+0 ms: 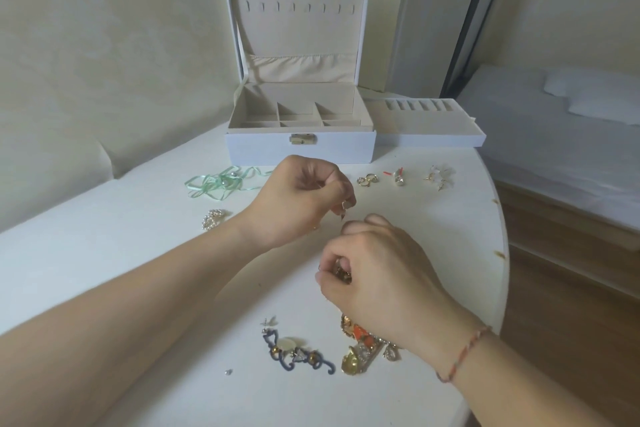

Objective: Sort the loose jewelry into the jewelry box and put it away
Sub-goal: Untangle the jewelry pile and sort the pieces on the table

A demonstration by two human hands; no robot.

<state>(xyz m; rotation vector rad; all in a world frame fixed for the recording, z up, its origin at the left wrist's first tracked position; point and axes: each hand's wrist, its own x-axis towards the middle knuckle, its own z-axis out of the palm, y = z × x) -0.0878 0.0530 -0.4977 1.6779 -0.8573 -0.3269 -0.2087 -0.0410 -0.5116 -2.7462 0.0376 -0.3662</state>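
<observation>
Right hand (377, 274), nearest the camera at 5 o'clock, has fingers curled round a small gold-brown jewelry piece (343, 274); left hand (304, 198) pinches a tiny earring (344, 210) just above it, pin pointing down. White jewelry box (300, 142) sits at 12 o'clock, long axis left-right, lid upright, beige compartments facing up, removable tray (429, 135) just beside it at 3 o'clock.
</observation>
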